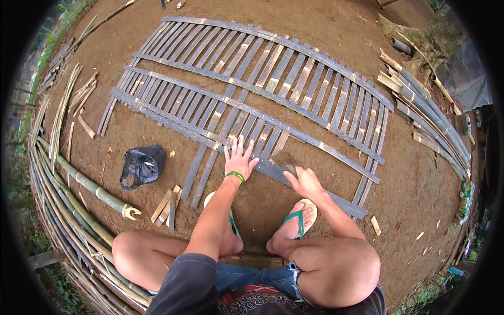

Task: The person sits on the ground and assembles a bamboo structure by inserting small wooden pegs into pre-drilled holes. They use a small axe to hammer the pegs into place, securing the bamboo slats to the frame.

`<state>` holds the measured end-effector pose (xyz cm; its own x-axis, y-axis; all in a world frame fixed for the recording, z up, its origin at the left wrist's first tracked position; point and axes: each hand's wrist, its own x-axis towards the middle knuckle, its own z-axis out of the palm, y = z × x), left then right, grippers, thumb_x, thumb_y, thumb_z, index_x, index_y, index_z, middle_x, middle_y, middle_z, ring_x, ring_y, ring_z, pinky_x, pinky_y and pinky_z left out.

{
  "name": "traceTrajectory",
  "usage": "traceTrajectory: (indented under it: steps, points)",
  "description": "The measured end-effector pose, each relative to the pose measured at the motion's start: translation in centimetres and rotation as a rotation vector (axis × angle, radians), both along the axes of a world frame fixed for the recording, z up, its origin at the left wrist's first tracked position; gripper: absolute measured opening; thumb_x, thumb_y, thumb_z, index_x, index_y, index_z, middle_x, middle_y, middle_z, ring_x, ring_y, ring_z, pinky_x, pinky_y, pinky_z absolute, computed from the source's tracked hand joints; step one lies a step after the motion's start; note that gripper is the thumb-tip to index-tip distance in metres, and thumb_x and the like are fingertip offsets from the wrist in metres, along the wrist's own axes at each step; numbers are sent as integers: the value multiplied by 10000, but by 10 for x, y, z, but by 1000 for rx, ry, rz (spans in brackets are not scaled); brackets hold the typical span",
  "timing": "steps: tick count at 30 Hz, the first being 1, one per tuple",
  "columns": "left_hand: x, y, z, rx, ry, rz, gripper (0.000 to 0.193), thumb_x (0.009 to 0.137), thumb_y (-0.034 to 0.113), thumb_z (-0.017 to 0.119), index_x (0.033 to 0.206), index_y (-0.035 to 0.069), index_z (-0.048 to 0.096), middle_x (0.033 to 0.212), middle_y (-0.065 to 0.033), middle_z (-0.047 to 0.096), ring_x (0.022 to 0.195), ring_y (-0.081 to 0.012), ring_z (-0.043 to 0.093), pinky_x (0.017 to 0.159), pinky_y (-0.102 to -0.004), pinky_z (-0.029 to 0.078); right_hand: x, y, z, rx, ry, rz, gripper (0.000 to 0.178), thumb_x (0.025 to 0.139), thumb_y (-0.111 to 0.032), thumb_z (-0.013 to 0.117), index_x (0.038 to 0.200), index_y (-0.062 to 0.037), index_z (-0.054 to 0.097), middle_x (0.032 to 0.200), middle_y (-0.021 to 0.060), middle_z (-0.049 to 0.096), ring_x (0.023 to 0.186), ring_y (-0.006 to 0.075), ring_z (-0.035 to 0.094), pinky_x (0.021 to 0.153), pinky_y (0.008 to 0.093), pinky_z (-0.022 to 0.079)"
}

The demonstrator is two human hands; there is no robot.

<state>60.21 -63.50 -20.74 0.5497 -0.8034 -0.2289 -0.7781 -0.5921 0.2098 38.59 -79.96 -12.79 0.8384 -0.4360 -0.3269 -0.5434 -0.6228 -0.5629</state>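
A large lattice of flat bamboo slats [274, 77], joined by long dark crosswise rails, lies on the ground in front of me. My left hand [240, 158], a green band at its wrist, rests with spread fingers on the nearest rail [173, 122], where rows of small light dots show. Just to its right, my right hand [306, 182] is closed on a short tool [284, 159]. The tool's brownish head is smeared by motion over the same rail, so its exact kind cannot be made out. Its grip is mostly hidden by my fingers.
A black plastic bag [143, 167] stands on the soil at left, with short bamboo offcuts [167, 207] nearer me. Long bamboo poles [86, 181] are heaped along the left side. Split bamboo lengths [430, 113] lie at far right by a tree base [428, 39].
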Motion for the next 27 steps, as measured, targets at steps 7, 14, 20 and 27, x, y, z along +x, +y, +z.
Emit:
traceTrajectory:
  steps: [7, 14, 20, 27]
  points:
    - [4, 14, -4, 9, 5, -6, 752, 1008, 593, 444, 1632, 233, 227, 1700, -153, 104, 1569, -365, 65, 1224, -633, 65, 11, 12, 68, 515, 28, -325, 486, 998, -433, 604, 1197, 10, 629, 994, 248, 680, 921, 410, 656, 799, 470, 532]
    - [6, 10, 2, 86, 90, 15, 751, 1006, 595, 441, 1637, 264, 204, 1713, -132, 56, 1575, -345, 45, 1232, -615, 39, 0, 67, 6, 1013, -69, -844, 411, 1049, -461, 532, 989, -55, 507, 664, 57, 565, 501, 166, 563, 442, 332, 485]
    - [8, 9, 3, 108, 160, 6, 769, 1006, 601, 431, 1645, 262, 167, 1711, -152, 26, 1575, -361, 3, 1224, -630, 16, 24, 99, -21, 1107, -143, -978, 409, 1050, -462, 527, 1023, -56, 501, 678, 76, 560, 503, 181, 556, 454, 357, 484]
    - [8, 6, 2, 80, 129, -1, 762, 1008, 587, 439, 1641, 244, 193, 1712, -150, 28, 1575, -364, -3, 1224, -629, 20, 16, 95, -20, 939, -192, -946, 363, 1052, -401, 539, 1004, -43, 502, 654, 70, 571, 482, 175, 563, 429, 335, 482]
